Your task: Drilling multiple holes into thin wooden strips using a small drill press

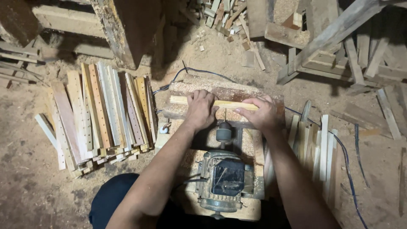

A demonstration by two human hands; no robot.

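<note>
Both hands, left hand [200, 109] and right hand [261, 113], grip a pale wooden slat [224, 103] (flat, narrow).

Wood workshop: sawdust floor [25, 186], slat stacks [101, 114], drill motor [222, 178].

Wooden slat [212, 103] middle under hands

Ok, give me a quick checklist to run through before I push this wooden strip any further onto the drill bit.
1. Both hands on the strip: left hand and right hand press the wooden strip flat. Ok.
2. Fingers clear of the drill bit: it sits in the gap between the hands, close to both. Cannot tell.
3. Strip square across the bit: ok.
4. Motor seated on its wooden base: ok.
5. Blue cable clear of the chuck: ok.
6. Bit spinning: cannot tell.
</note>
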